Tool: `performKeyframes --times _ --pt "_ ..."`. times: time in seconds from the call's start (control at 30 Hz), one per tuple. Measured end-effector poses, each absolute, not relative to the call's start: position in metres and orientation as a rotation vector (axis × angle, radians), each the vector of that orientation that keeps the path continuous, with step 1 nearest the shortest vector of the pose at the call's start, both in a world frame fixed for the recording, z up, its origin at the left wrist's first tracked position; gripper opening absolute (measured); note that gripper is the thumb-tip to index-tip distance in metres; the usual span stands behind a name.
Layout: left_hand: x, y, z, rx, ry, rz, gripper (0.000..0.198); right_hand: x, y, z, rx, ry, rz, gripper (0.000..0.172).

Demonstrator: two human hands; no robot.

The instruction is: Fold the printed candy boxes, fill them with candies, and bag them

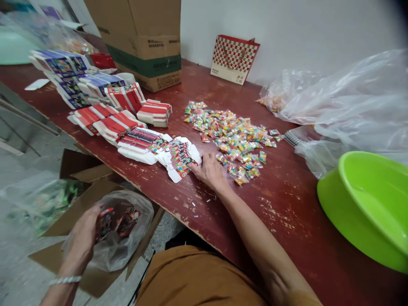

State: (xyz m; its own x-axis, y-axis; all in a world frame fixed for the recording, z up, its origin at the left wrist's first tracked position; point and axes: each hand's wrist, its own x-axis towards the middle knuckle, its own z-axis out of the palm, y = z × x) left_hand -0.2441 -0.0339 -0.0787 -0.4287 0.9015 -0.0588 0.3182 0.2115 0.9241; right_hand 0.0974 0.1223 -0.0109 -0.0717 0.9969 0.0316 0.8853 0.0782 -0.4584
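Note:
My right hand [210, 172] is at the near end of a fanned row of flat, unfolded candy boxes [181, 158], thumb and fingers closed on the end one. To its right lies a heap of small clear candy packets [236, 138] with colourful sweets. My left hand [84, 231], slightly blurred, is below the table edge over a clear plastic bag [137, 238] set in an open carton [91, 280]. A small printed box [106, 211] shows at its fingertips; whether it is gripped or loose is unclear. Similar dark red boxes [127, 221] lie inside the bag.
Banded stacks of red boxes [123, 125] and blue boxes [68, 68] stand on the left. A tall cardboard carton [146, 51] and a checked gift bag [234, 59] are behind. A green basin [350, 221] and plastic bags [350, 93] occupy the right side.

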Motion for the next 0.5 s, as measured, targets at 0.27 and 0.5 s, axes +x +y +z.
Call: performKeyframes --times 0.27,0.5 --pt "-0.229 -0.014 -0.081 1.351 2.301 1.032 0.036 0.088 0.116 -0.022 -1.982 -1.841 0.438 0.052" --pt "-0.139 0.037 -0.024 1.928 1.969 1.313 0.040 0.098 0.124 -0.032 -1.690 -1.444 0.815 0.014"
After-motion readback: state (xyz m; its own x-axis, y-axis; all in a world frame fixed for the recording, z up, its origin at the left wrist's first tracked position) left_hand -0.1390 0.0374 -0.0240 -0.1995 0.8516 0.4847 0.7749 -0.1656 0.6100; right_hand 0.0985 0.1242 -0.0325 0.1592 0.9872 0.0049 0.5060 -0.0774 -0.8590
